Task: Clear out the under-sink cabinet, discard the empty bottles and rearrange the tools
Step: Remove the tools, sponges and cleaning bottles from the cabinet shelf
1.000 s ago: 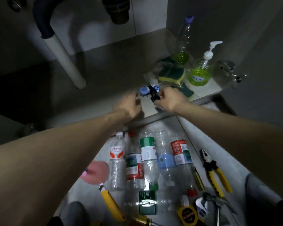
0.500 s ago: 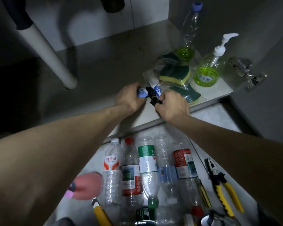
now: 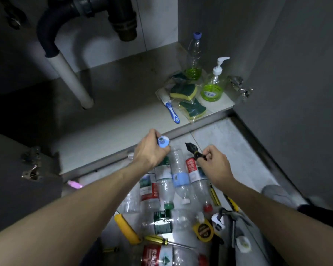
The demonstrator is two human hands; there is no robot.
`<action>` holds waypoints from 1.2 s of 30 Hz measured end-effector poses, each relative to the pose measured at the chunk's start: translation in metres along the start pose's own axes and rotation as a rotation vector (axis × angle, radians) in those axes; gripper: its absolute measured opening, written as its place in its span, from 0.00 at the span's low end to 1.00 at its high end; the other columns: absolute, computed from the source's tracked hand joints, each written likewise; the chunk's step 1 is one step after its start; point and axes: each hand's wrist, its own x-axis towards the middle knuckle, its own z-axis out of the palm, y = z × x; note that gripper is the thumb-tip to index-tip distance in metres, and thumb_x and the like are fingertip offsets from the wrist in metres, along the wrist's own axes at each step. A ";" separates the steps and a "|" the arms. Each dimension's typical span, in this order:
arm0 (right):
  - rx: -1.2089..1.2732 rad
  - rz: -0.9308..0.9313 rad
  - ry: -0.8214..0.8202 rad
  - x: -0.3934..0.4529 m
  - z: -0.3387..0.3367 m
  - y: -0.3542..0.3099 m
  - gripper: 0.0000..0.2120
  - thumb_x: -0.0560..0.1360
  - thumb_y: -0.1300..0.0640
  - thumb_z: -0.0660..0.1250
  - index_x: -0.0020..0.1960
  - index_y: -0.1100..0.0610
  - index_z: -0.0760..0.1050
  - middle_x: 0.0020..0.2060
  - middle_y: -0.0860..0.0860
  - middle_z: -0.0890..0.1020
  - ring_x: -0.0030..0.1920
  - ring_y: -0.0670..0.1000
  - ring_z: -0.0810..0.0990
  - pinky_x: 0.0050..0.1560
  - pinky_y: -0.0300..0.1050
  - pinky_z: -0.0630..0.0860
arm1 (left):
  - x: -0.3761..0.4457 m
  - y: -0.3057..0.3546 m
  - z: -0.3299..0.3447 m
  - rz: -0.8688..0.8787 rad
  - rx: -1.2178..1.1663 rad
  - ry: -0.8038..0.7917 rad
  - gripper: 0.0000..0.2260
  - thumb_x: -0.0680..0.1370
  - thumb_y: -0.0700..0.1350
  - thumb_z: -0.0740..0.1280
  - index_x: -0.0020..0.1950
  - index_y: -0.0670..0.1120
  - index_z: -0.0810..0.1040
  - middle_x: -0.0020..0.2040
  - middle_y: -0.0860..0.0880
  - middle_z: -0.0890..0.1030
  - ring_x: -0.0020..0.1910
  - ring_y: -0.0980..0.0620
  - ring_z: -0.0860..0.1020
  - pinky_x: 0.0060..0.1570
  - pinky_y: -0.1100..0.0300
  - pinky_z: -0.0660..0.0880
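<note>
My left hand [image 3: 152, 150] grips a small blue-and-white object [image 3: 163, 142] just in front of the cabinet's front edge. My right hand [image 3: 214, 162] pinches a small black object [image 3: 193, 150] with a pointed tip. Both hands hover over several empty plastic bottles [image 3: 179, 179] lying on the floor. Tools lie nearer me: a yellow-handled tool [image 3: 126, 228], a yellow screwdriver [image 3: 161, 240], a tape measure [image 3: 204, 230] and a wrench [image 3: 218, 222]. Inside the cabinet at the right stand a tall bottle [image 3: 195, 54] and a pump bottle [image 3: 213, 85], both holding green liquid.
Bagged green-yellow sponges [image 3: 184, 91] and a blue toothbrush [image 3: 172, 112] lie on the cabinet floor [image 3: 113, 104]. A white drain pipe [image 3: 71, 79] stands at the left under a dark trap [image 3: 123, 20]. Door hinges [image 3: 238, 87] sit on the right wall. A pink object [image 3: 74, 184] lies by the left door.
Both hands have pulled back out of the cabinet toward me and moved apart, the left with the blue-white object, the right with the black one. The toothbrush stays behind.
</note>
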 end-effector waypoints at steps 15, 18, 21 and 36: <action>0.015 0.473 -0.143 -0.151 -0.094 0.125 0.15 0.75 0.51 0.63 0.34 0.58 0.76 0.30 0.55 0.77 0.33 0.57 0.74 0.37 0.44 0.68 | -0.228 -0.005 0.090 0.146 0.042 -0.435 0.14 0.70 0.57 0.69 0.46 0.55 0.67 0.40 0.54 0.78 0.37 0.52 0.78 0.32 0.56 0.73; -0.134 0.623 -0.351 -0.183 -0.083 0.153 0.14 0.78 0.50 0.64 0.41 0.59 0.73 0.32 0.57 0.75 0.28 0.54 0.73 0.31 0.39 0.69 | -0.261 -0.014 0.105 0.146 0.104 -0.509 0.15 0.69 0.56 0.70 0.47 0.56 0.66 0.39 0.54 0.78 0.37 0.53 0.77 0.32 0.56 0.71; -0.319 0.608 -0.506 -0.201 -0.082 0.168 0.14 0.77 0.50 0.68 0.41 0.59 0.71 0.33 0.57 0.76 0.27 0.54 0.74 0.26 0.39 0.72 | -0.284 -0.017 0.117 0.115 0.105 -0.564 0.15 0.68 0.56 0.70 0.47 0.57 0.67 0.39 0.55 0.78 0.38 0.55 0.77 0.31 0.57 0.68; -0.483 0.366 -0.433 -0.177 -0.059 0.150 0.06 0.76 0.52 0.63 0.46 0.55 0.72 0.51 0.56 0.79 0.48 0.58 0.77 0.45 0.44 0.72 | -0.356 -0.080 0.143 0.370 0.388 -0.675 0.14 0.73 0.54 0.69 0.55 0.55 0.71 0.58 0.53 0.76 0.53 0.49 0.76 0.45 0.59 0.70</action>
